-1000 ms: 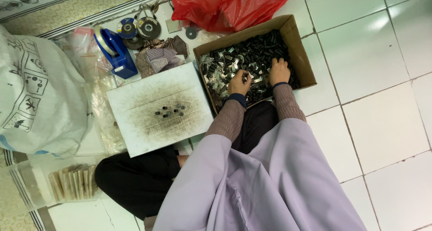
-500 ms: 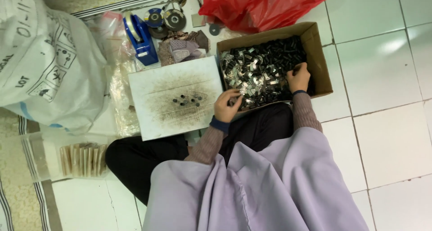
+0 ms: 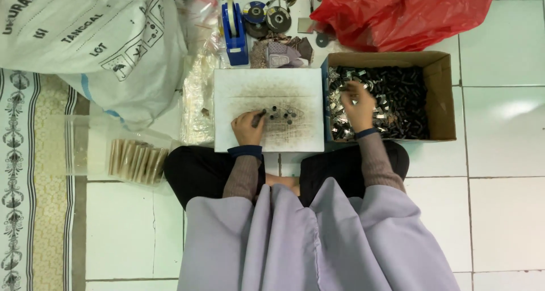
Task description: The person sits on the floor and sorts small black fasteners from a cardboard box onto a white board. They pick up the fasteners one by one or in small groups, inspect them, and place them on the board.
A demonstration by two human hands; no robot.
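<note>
Moved left hand [image 3: 248,127] from cardboard box [image 3: 440,75] onto white board [image 3: 267,87], fingers pinching small dark piece [image 3: 258,118]; right hand [image 3: 359,105] in box, fingers curled over metal parts [image 3: 397,98].

One cardboard box [image 3: 443,95], one white board [image 3: 268,87], one red bag [image 3: 397,13], two grinding discs [image 3: 267,16].

We sit on a white tiled floor [image 3: 511,172]. On it lie a white board [image 3: 269,87], a cardboard box [image 3: 445,98] to its right, a red bag [image 3: 397,13] far right, and a white sack [image 3: 85,41] far left.
</note>
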